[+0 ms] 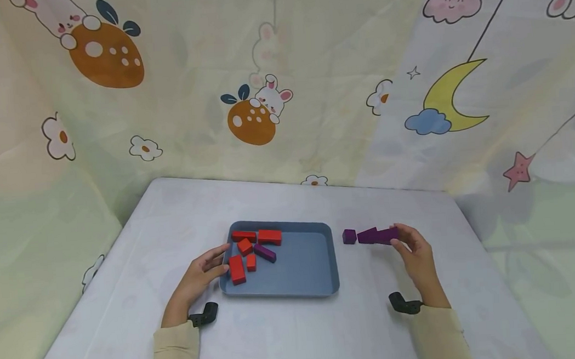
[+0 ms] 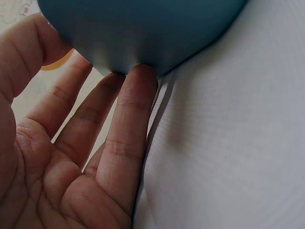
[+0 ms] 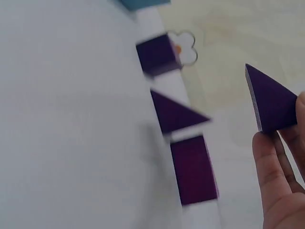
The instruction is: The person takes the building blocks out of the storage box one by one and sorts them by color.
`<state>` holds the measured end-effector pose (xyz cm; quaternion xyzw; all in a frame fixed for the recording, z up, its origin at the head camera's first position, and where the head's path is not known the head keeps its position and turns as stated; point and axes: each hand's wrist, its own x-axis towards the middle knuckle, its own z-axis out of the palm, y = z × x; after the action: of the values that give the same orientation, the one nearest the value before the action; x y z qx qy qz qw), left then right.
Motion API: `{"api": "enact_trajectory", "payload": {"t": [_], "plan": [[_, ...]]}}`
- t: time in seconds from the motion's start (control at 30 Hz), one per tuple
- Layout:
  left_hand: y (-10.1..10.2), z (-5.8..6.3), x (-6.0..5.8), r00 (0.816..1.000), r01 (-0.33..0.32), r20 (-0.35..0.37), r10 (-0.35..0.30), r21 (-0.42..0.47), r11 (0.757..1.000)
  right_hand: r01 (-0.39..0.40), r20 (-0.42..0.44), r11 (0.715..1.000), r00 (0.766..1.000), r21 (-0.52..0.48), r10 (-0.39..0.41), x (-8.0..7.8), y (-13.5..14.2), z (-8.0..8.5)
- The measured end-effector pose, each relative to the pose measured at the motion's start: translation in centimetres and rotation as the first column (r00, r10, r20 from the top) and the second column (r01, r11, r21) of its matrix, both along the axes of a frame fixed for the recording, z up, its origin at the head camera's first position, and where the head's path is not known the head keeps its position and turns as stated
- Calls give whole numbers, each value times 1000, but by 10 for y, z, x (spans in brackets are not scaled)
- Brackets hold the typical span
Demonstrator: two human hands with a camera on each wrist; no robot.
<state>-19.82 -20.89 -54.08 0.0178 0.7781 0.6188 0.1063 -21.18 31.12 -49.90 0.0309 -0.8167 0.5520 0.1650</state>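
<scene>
My left hand [image 1: 200, 277] holds the left side of a blue-grey tray [image 1: 299, 287]. In the left wrist view its straight fingers [image 2: 131, 119] press the outer wall, with the thumb at the rim. Several red blocks [image 1: 237, 270] and one purple block [image 1: 265, 253] lie in the tray's left half. My right hand [image 1: 419, 259] pinches a purple triangular block [image 3: 272, 100] between thumb and fingers. Beside it, a purple cube [image 3: 157, 55], a second purple triangle [image 3: 175, 114] and a purple rectangular block [image 3: 194, 170] stand in a row right of the tray.
A white cloth covers the table [image 1: 297, 338]. Behind it and at the sides hangs a printed curtain [image 1: 321, 89]. Each wrist wears a black camera band, the left one [image 1: 204, 315] near the tray's front left corner.
</scene>
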Motion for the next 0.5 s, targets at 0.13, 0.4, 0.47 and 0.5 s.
{"api": "enact_trajectory", "payload": {"t": [0.13,0.4,0.47,0.5], "plan": [[-1,-2,0,1000,5,-17,-5,4,1000,63,40,992,997,113,-68,-8,25,1],[-1,-2,0,1000,2,-15,-2,1,1000,198,153,954,960,226,-235,-23,58,-3],[-1,-2,-1,1000,-1,-12,1,0,1000,223,174,942,947,250,-271,-26,61,-4],[-1,-2,0,1000,-2,-10,2,0,1000,233,189,937,939,260,-286,-27,62,-5]]}}
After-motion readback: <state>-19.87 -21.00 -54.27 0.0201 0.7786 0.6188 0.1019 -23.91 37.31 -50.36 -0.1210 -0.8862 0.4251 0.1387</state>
